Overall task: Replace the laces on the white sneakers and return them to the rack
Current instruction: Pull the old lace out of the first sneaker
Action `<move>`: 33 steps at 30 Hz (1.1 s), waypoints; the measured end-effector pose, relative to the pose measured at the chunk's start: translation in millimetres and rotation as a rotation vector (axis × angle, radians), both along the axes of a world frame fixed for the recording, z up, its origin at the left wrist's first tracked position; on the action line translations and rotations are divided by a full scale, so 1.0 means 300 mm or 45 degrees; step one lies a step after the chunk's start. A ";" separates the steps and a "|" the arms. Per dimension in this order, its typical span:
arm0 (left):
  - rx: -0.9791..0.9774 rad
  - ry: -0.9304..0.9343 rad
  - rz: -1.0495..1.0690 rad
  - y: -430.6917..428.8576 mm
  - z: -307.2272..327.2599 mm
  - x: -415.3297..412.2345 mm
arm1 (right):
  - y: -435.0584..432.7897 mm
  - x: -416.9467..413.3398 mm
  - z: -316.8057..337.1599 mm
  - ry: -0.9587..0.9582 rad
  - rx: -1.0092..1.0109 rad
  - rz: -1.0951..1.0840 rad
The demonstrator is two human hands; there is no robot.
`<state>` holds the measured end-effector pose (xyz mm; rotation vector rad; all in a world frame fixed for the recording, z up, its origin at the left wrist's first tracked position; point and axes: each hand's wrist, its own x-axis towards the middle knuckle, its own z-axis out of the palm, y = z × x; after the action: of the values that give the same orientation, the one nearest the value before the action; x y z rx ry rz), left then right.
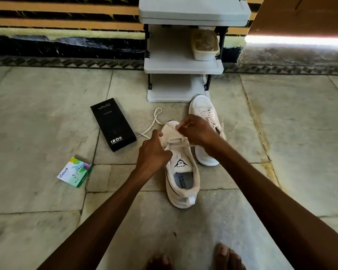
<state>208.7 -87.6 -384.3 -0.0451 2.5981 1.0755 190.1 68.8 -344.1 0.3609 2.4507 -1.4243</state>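
Observation:
A white sneaker (183, 182) lies on the stone floor with its heel toward me and only a few lace rows threaded near the toe. My left hand (153, 152) pinches the white lace (154, 121) at the shoe's left side; the lace's free end loops away over the floor. Over the toe, my right hand (195, 131) pinches another stretch of the same lace. A second white sneaker (204, 112), fully laced, lies just right of the first, partly hidden by my right forearm. The white shoe rack (183, 66) stands behind them.
A black phone box (113, 123) lies left of the sneakers, and a small green and white carton (74, 171) lies nearer on the left. A tub (204, 45) sits on the rack's middle shelf. My bare toes (227, 256) show at the bottom edge.

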 end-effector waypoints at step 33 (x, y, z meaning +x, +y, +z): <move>0.104 -0.215 0.106 -0.021 -0.012 -0.020 | 0.044 0.031 0.114 0.469 0.793 0.020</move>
<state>202.6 -93.8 -387.9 -0.2166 2.4189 1.1527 199.4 82.0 -309.9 0.2097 3.1614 -0.7304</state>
